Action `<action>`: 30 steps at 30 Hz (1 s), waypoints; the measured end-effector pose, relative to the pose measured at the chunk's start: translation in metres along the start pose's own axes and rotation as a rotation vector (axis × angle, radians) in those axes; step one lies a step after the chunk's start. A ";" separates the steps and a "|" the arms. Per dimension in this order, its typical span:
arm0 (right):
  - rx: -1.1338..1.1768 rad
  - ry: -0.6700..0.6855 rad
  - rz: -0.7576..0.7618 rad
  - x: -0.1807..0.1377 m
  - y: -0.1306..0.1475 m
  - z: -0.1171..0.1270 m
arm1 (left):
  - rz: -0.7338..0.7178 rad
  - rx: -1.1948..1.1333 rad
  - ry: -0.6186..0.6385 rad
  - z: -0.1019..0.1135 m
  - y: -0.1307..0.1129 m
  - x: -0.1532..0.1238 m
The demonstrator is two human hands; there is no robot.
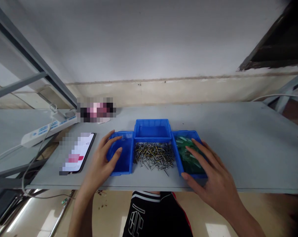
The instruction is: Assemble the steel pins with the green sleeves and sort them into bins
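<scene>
My left hand [106, 159] is over the left edge of a blue plastic bin [125, 158], its fingers apart and nothing in them. On the other side, my right hand [213, 174] spreads its fingers over a second blue bin [178, 161] that holds green plastic pieces [188, 153]; whether it touches the rim I cannot tell. Between these bins lies a loose pile of metal screws [155, 154], silver and some yellowish, directly on the table. A third blue bin [152, 131] stands behind the pile, with nothing visible inside.
A phone [83, 154] with a lit screen lies on the grey table [250, 148] at the left. Beyond it are a white power strip [47, 130] with cables and a blurred-out pink and black item [97, 110]. Metal frame posts [33, 49] rise at the left, before a wall.
</scene>
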State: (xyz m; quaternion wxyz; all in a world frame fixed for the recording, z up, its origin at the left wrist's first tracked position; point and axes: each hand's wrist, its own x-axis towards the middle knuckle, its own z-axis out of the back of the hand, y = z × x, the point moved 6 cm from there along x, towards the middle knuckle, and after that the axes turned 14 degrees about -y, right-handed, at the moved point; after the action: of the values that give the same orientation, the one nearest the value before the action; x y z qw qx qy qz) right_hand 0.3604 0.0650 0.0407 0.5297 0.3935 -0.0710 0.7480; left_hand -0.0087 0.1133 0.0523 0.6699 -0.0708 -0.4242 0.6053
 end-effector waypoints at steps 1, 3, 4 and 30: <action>0.003 -0.003 -0.003 0.000 0.000 0.000 | -0.003 0.006 -0.002 0.000 0.000 0.000; 0.015 -0.007 -0.004 0.000 0.000 0.000 | -0.009 0.015 -0.006 0.000 0.000 0.000; 0.021 -0.008 -0.001 0.000 0.000 0.000 | -0.010 0.017 -0.008 0.000 0.000 0.000; 0.034 -0.015 0.007 0.002 0.001 0.001 | 0.004 0.038 -0.022 0.004 0.006 0.003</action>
State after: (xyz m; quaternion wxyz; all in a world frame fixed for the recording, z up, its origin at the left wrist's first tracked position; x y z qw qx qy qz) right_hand 0.3595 0.0659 0.0429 0.5197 0.4080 -0.0635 0.7480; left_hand -0.0163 0.1152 0.0527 0.6652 -0.0521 -0.4198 0.6153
